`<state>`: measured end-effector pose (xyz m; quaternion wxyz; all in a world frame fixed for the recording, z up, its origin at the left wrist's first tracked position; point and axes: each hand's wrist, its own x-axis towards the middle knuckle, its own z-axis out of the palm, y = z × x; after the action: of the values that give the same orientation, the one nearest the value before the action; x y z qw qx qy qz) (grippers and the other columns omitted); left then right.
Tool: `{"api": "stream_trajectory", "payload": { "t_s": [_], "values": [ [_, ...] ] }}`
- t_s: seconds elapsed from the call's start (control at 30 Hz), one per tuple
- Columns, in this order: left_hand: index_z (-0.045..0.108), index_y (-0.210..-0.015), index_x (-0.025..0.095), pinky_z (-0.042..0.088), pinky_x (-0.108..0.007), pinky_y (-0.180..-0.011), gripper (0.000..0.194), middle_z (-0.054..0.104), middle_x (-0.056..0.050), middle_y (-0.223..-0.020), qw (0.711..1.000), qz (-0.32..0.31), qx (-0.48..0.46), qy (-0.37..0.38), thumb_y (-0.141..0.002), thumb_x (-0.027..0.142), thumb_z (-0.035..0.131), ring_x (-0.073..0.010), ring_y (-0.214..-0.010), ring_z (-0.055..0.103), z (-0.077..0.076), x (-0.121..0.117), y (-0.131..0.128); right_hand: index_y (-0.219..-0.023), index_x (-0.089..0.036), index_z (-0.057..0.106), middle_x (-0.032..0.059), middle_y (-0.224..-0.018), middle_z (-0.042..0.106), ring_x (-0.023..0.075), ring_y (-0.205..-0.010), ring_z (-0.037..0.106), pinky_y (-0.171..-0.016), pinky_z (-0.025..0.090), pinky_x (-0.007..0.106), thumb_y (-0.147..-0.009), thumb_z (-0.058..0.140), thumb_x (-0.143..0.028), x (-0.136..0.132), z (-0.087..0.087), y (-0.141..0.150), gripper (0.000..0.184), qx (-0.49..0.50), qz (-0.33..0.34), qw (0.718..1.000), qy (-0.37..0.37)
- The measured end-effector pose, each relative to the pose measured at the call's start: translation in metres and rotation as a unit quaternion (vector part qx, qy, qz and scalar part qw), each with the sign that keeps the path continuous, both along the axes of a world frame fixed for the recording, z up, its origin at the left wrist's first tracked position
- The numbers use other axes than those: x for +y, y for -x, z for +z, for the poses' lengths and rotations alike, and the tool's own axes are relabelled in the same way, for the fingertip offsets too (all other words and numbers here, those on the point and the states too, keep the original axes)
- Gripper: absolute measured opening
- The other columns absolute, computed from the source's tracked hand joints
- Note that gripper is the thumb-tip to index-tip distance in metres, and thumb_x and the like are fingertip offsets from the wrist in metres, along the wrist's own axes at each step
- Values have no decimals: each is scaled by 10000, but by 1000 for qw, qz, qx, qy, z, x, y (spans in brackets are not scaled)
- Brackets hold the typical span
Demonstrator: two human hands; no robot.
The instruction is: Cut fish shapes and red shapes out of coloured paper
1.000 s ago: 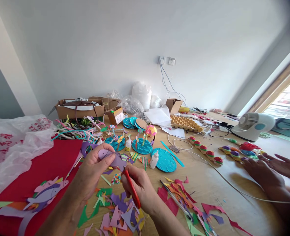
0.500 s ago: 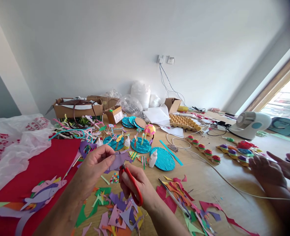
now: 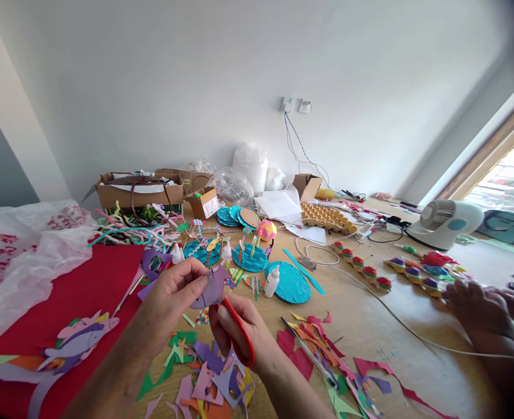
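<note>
My left hand pinches a purple paper cutout above the wooden table. My right hand grips red-handled scissors, whose blades meet the lower edge of the purple piece. Below both hands lies a heap of coloured paper scraps. A finished paper fish rests on a red sheet to my left.
Another person's hands rest on the table at the right, near decorated egg-carton strips. Teal discs, glue bottles, pipe cleaners, cardboard boxes, a white fan and a plastic bag crowd the table.
My left hand has turned the purple cutout while the scissors stay at its edge. The other person's hands have drawn back toward the right and closed together.
</note>
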<state>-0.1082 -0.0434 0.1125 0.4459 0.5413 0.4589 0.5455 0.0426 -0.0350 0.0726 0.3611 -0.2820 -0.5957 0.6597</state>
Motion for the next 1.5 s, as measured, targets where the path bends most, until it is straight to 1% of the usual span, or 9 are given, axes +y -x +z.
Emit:
{"api": "stream_trajectory", "payload": {
  "t_s": [0.17, 0.43, 0.83, 0.97, 1.1, 1.17, 1.27, 1.4, 1.5],
  "values": [
    [597, -650, 211, 333, -213, -513, 170, 460, 46, -577, 999, 21, 45, -20, -771, 329, 614, -118, -551, 412, 3, -1, 2, -658, -184, 504, -73, -427, 447, 67, -352, 364, -396, 282, 201, -737, 610, -690, 2, -3, -1, 523, 18, 12, 1000, 15],
    [603, -663, 223, 351, -220, -520, 182, 480, 31, -604, 997, 14, 79, -22, -786, 357, 603, -142, -582, 426, 2, -1, 8, -671, -181, 508, -68, -431, 454, 66, -351, 360, -387, 252, 200, -732, 604, -719, 4, -4, -4, 549, 9, 32, 999, 14],
    [574, -720, 226, 317, -231, -534, 230, 408, 41, -627, 989, 21, 140, -34, -868, 391, 510, -142, -594, 370, 0, -2, 9, -607, -189, 483, -71, -384, 435, 53, -322, 333, -373, 223, 203, -683, 622, -736, 2, 5, -3, 570, -21, 11, 1000, 18],
    [581, -701, 213, 308, -232, -519, 232, 427, 44, -601, 990, 10, 139, -32, -844, 393, 543, -132, -568, 375, 3, -2, 10, -631, -183, 499, -66, -423, 451, 57, -335, 363, -372, 244, 199, -671, 634, -746, 4, 3, -5, 580, -23, 14, 1000, 17],
    [606, -698, 199, 326, -218, -502, 215, 492, 43, -592, 998, -2, 65, 1, -760, 397, 663, -119, -549, 428, 4, 1, 10, -644, -183, 495, -65, -443, 444, 58, -345, 370, -368, 244, 192, -683, 638, -737, 5, 3, -7, 574, -23, 16, 1000, 2],
    [630, -798, 209, 375, -209, -526, 210, 559, 43, -626, 1000, -7, -2, 26, -724, 380, 728, -122, -578, 502, 2, 3, 9, -632, -188, 479, -68, -436, 430, 57, -341, 361, -366, 240, 191, -688, 630, -737, 5, 3, -7, 572, -19, 3, 1000, -6],
    [628, -900, 234, 430, -198, -559, 305, 638, 45, -674, 991, -33, -116, 64, -699, 402, 785, -114, -599, 564, -4, 5, 3, -607, -198, 451, -65, -435, 417, 60, -343, 355, -366, 244, 196, -708, 611, -717, 3, 4, -5, 552, -11, -40, 999, -22],
    [672, -759, 181, 487, -193, -589, 311, 656, 34, -670, 960, -87, -244, 107, -621, 389, 858, -88, -586, 558, -9, 7, -9, -625, -195, 465, -57, -465, 405, 77, -390, 364, -399, 265, 207, -800, 561, -561, 1, 4, -3, 417, -34, -107, 991, -70],
    [677, -636, 158, 482, -172, -554, 294, 628, 43, -592, 952, -61, -284, 100, -555, 332, 900, -74, -552, 530, -9, 7, -15, -598, -201, 430, -53, -498, 379, 84, -437, 358, -429, 261, 211, -821, 536, -427, -1, 4, -3, 334, -58, -125, 983, -118]
  ]
}}
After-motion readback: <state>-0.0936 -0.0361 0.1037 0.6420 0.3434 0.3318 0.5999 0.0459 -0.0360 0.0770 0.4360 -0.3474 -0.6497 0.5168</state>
